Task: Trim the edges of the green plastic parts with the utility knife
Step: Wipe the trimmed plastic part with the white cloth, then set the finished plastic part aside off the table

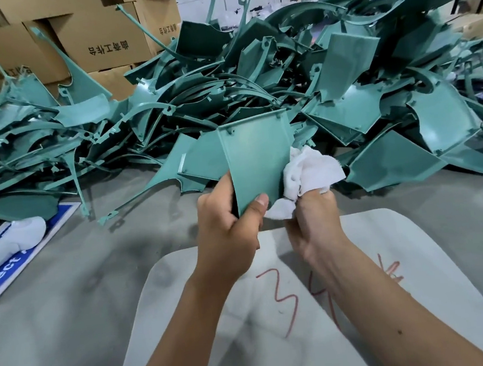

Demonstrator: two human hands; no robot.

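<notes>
Left hand (pixel 227 229) pinches a smooth, flat green plastic panel (pixel 257 157) upright before the heaped parts (pixel 254 86). Right hand (pixel 312 220) grasps a crumpled white cloth (pixel 310 172) touching the panel's edge.

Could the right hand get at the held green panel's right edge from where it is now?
Probably yes: the right hand, gripping a white cloth, sits against the green panel held by the left hand; nothing lies between.
</notes>
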